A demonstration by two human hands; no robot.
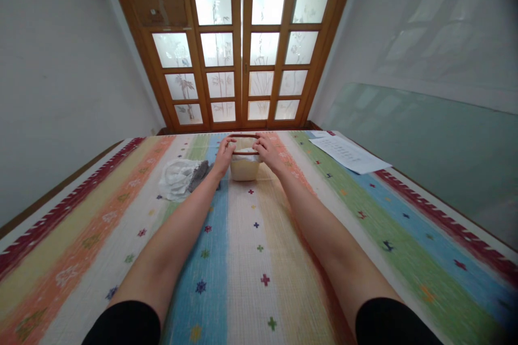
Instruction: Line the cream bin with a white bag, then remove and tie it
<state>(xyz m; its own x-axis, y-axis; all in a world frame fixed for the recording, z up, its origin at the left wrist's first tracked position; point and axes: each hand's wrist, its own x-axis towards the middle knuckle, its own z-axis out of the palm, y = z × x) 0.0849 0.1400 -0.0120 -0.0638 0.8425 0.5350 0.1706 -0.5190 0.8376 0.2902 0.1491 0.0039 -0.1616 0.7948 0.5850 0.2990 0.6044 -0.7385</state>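
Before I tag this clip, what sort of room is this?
Probably a room in a home: a striped, patterned cloth is spread out, and wooden doors with plant designs on their glass panes stand beyond.

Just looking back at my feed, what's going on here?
A person has the left hand and right hand at opposite sides of a small cream basket, fingers up by the brown bars at its top; the exact grip is too small to tell. The basket is on a striped tablecloth. Crumpled white material and a grey cloth lie to its left, printed sheets to its right.
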